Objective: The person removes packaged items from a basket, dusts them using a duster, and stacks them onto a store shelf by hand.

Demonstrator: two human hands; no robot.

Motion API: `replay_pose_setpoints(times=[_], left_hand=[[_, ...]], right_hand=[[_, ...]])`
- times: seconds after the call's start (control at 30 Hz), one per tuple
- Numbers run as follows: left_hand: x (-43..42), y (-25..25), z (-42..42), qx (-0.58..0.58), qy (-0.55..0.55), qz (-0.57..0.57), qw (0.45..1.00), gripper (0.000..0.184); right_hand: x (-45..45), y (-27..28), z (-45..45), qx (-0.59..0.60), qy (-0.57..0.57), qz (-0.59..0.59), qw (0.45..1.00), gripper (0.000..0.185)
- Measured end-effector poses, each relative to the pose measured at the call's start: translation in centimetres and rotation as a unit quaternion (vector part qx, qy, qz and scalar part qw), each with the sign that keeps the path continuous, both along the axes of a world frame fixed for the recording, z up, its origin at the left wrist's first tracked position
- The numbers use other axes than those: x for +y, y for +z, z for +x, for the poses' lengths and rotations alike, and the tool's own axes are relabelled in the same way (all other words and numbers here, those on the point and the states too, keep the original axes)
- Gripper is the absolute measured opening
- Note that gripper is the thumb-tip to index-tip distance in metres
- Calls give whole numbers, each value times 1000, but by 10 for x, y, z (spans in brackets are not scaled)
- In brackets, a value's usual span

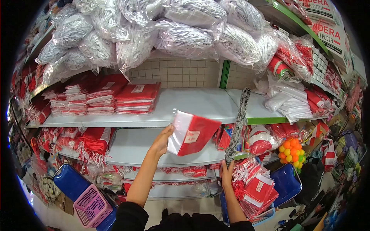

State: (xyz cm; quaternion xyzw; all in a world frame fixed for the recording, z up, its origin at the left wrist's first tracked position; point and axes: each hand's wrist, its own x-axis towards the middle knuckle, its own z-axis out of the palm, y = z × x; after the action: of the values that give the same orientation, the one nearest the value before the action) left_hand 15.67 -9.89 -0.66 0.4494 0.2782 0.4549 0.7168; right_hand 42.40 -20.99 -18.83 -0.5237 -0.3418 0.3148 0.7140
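My left hand (pixel 163 141) grips the left edge of a folded red-and-white flag (pixel 196 134) in a clear wrapper, with a small price label on its front. The flag hangs in the air before the shelves. My right hand (pixel 227 173) is closed around the lower end of a fluffy grey duster (pixel 239 123), which points upward. Folded red-and-white flags in stacks (pixel 135 98) lie on the left of the upper shelf (pixel 185 106). Below my right forearm, more packed flags (pixel 258 188) fill a blue basket (pixel 266 215).
Bags of white strips (pixel 189 38) crowd the top shelf. Rolled clear plastic packs (pixel 287 100) lie at the right. A pink basket (pixel 91 206) stands on a blue stool at lower left. Orange and yellow balls (pixel 291 152) hang at right, near a blue stool (pixel 287 179).
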Motion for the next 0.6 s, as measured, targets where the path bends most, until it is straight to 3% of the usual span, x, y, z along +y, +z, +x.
replay_pose_setpoints(times=[0.03,0.13,0.17,0.2,0.27,0.4,0.6], left_hand=[[1,-1,-2,36,-18,26,999,46],[-3,7,-6,63,-60,55,995,49],[-6,14,-8,64,-72,52,994,49],[-8,16,-10,65,-85,48,993,48],[-7,16,-17,63,-98,49,992,47],[1,8,-28,98,-43,24,994,42],[-5,-6,-35,279,109,171,939,34]], right_hand=[[-6,30,-16,43,19,4,999,50],[6,27,-35,34,145,70,986,45],[16,6,-35,63,196,67,976,50],[7,25,-52,140,192,110,965,47],[10,12,-57,227,237,152,932,40],[-13,49,-63,254,193,62,946,42],[-23,95,-51,242,104,91,960,36]])
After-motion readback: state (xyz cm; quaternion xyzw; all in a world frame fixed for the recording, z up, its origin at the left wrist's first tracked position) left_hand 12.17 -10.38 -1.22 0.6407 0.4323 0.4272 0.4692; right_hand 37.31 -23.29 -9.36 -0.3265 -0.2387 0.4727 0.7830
